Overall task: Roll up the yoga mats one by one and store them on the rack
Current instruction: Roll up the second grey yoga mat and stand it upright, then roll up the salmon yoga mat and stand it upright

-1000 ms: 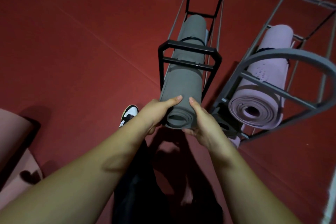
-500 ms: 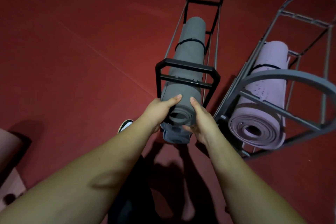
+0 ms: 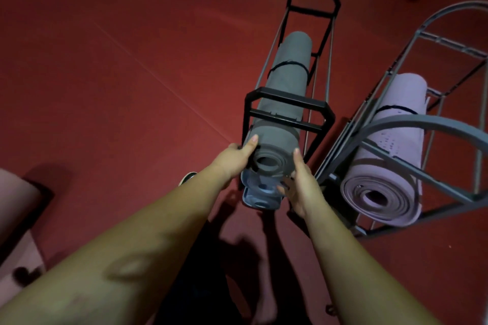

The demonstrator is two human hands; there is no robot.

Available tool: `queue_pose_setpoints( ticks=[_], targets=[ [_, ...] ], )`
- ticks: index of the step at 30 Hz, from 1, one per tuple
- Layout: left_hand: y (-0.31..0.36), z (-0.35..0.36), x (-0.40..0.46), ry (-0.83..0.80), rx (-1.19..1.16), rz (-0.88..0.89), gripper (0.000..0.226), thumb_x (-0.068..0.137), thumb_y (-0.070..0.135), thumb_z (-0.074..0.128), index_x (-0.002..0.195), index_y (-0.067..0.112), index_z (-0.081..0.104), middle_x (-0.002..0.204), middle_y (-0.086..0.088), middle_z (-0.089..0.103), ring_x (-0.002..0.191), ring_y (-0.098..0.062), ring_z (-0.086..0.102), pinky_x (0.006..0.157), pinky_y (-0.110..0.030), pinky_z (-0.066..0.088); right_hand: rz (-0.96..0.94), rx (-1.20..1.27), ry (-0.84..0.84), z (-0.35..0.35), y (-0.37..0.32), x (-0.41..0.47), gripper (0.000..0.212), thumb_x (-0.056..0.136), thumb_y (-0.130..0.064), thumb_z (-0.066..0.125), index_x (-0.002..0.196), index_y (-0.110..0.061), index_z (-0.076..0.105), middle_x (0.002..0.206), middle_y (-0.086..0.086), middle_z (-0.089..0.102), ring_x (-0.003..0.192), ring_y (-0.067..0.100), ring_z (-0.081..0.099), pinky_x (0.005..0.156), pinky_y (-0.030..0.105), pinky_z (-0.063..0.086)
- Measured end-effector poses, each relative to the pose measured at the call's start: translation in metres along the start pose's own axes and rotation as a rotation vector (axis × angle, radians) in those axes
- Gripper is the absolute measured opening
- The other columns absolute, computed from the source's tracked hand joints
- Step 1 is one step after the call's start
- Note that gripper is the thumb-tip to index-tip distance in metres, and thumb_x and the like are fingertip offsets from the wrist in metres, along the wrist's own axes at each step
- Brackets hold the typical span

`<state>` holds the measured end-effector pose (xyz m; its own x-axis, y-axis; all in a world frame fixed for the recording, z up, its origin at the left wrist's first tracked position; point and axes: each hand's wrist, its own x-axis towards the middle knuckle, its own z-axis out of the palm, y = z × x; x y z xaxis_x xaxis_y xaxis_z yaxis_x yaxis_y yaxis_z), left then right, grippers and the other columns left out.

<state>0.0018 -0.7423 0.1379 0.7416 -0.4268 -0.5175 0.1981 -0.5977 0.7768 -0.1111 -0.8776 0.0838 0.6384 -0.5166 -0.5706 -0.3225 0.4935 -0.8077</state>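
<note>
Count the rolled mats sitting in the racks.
3: grey mat atop black rack, blue mat beneath it, lilac mat in grey rack. Others may be hidden.

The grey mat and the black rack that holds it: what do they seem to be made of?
Grey mat: probably soft foam or rubber with a matte surface; its rolled end shows thick, spongy layers. Black rack: likely painted metal bars, thin, straight and rigid, with a dull sheen. The dim light leaves both uncertain.

Both bare forearms reach forward, nearly straight. The left hand and the right hand face each other, thumbs raised, cupping the end of a rolled grey mat between them.
</note>
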Motion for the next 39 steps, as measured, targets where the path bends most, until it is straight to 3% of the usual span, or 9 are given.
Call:
queue_pose_setpoints(
  ticks=[2, 4, 6, 9, 12, 21, 26, 32, 39],
  targets=[
    [-0.011, -0.016, -0.017, -0.010, 0.030, -0.015, 0.091, 0.083, 0.083, 0.035, 0.130, 0.007, 0.054, 0.128, -0.020, 0.061, 0.118, -0.038, 0.058, 0.101, -0.045, 0.048, 0.023, 0.062, 0.057, -0.001, 0.017, -0.017, 0.055, 0.083, -0.074, 0.052, 0.118, -0.033, 0.062, 0.108, -0.007, 0.071, 0.096, 0.013, 0.066, 0.081, 0.034, 0.052],
    [-0.035, -0.036, -0.037, -0.001, 0.010, -0.055, 0.094, 0.075, 0.088, 0.037, 0.126, 0.012, 0.058, 0.125, -0.011, 0.064, 0.113, -0.032, 0.062, 0.101, -0.046, 0.049, 0.051, 0.080, 0.156, 0.006, 0.035, -0.041, 0.037, 0.093, -0.056, 0.051, 0.098, -0.023, 0.066, 0.078, -0.004, 0.067, 0.067, 0.013, 0.059, 0.060, 0.027, 0.046],
    [-0.062, -0.056, -0.062, -0.013, -0.038, -0.079, 0.070, 0.085, 0.075, 0.046, 0.115, 0.014, 0.062, 0.117, -0.007, 0.068, 0.102, -0.029, 0.067, 0.097, -0.047, 0.052, 0.033, 0.003, 0.226, 0.022, 0.050, -0.065, 0.022, 0.096, -0.032, 0.049, 0.089, -0.016, 0.062, 0.059, -0.003, 0.054, 0.053, 0.013, 0.048, 0.048, 0.025, 0.036],
    [-0.105, -0.094, -0.113, 0.044, -0.084, -0.090, 0.047, 0.091, 0.057, 0.056, 0.103, 0.013, 0.067, 0.111, -0.009, 0.070, 0.100, -0.030, 0.067, 0.097, -0.043, 0.053, 0.051, -0.190, 0.025, 0.081, 0.061, -0.119, 0.019, 0.098, -0.018, 0.046, 0.084, -0.017, 0.059, 0.069, 0.001, 0.055, 0.058, 0.013, 0.049, 0.054, 0.027, 0.036],
    [-0.137, -0.135, -0.176, 0.123, -0.249, -0.095, 0.025, 0.098, 0.040, 0.055, 0.099, 0.016, 0.063, 0.104, -0.004, 0.068, 0.084, -0.025, 0.064, 0.076, -0.030, 0.052, 0.096, -0.397, -0.322, 0.151, 0.069, -0.172, 0.014, 0.099, -0.025, 0.050, 0.090, -0.019, 0.059, 0.078, -0.001, 0.060, 0.062, 0.010, 0.053, 0.057, 0.023, 0.038],
    [-0.292, -0.274, -0.371, 0.387, -0.368, -0.153, 0.027, 0.102, 0.033, 0.052, 0.108, 0.009, 0.063, 0.101, -0.008, 0.070, 0.070, -0.021, 0.061, 0.064, -0.026, 0.045, -0.138, -1.042, -0.809, 0.330, 0.159, -0.319, 0.017, 0.099, -0.029, 0.049, 0.089, -0.020, 0.058, 0.088, 0.001, 0.065, 0.070, 0.014, 0.058, 0.063, 0.027, 0.037],
    [-0.388, -0.337, -0.444, 0.499, -0.400, -0.250, 0.030, 0.101, 0.032, 0.051, 0.111, 0.006, 0.064, 0.106, -0.009, 0.071, 0.071, -0.022, 0.061, 0.069, -0.029, 0.045, -0.244, -1.448, -0.960, 0.400, 0.226, -0.357, 0.026, 0.099, -0.031, 0.050, 0.103, -0.010, 0.064, 0.103, 0.006, 0.070, 0.088, 0.019, 0.066, 0.064, 0.024, 0.041],
    [-0.484, -0.386, -0.463, 0.588, -0.441, -0.363, 0.030, 0.100, 0.031, 0.048, 0.105, 0.007, 0.064, 0.106, -0.009, 0.070, 0.076, -0.025, 0.061, 0.073, -0.030, 0.046, -0.476, -1.858, -0.979, 0.471, 0.265, -0.348, 0.032, 0.098, -0.034, 0.052, 0.116, -0.012, 0.066, 0.125, 0.010, 0.065, 0.112, 0.025, 0.058, 0.084, 0.026, 0.040],
    [-0.604, -0.399, -0.415, 0.579, -0.437, -0.584, 0.030, 0.098, 0.028, 0.050, 0.111, 0.004, 0.063, 0.108, -0.012, 0.068, 0.080, -0.028, 0.062, 0.076, -0.030, 0.049, -0.522, -2.121, -1.008, 0.541, 0.342, -0.284, 0.030, 0.096, -0.033, 0.053, 0.115, -0.013, 0.063, 0.123, 0.011, 0.064, 0.112, 0.028, 0.058, 0.079, 0.027, 0.040]
  ],
)
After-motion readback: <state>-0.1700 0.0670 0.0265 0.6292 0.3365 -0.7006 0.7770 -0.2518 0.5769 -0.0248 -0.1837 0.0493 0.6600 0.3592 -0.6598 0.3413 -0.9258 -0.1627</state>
